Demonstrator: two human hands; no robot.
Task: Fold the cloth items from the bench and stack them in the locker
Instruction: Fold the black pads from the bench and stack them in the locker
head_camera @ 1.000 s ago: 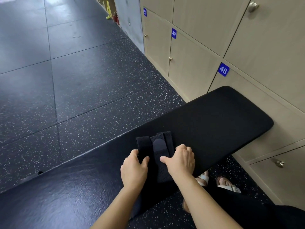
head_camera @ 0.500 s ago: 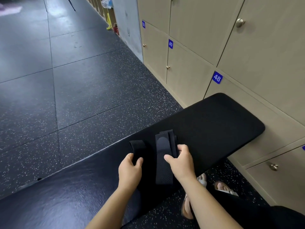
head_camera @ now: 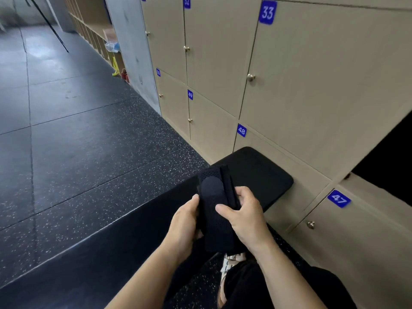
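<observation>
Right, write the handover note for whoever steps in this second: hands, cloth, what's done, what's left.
Left hand: grips the left edge of the folded dark cloth.
Right hand: grips its right edge, thumb across the front.
Cloth: a narrow folded bundle that looks lifted off the bench.
Open locker: to the right, inside too dark to see.
Done: this piece looks folded.
Left: carry it to the locker and stack it. Whether more items wait cannot be told.
</observation>
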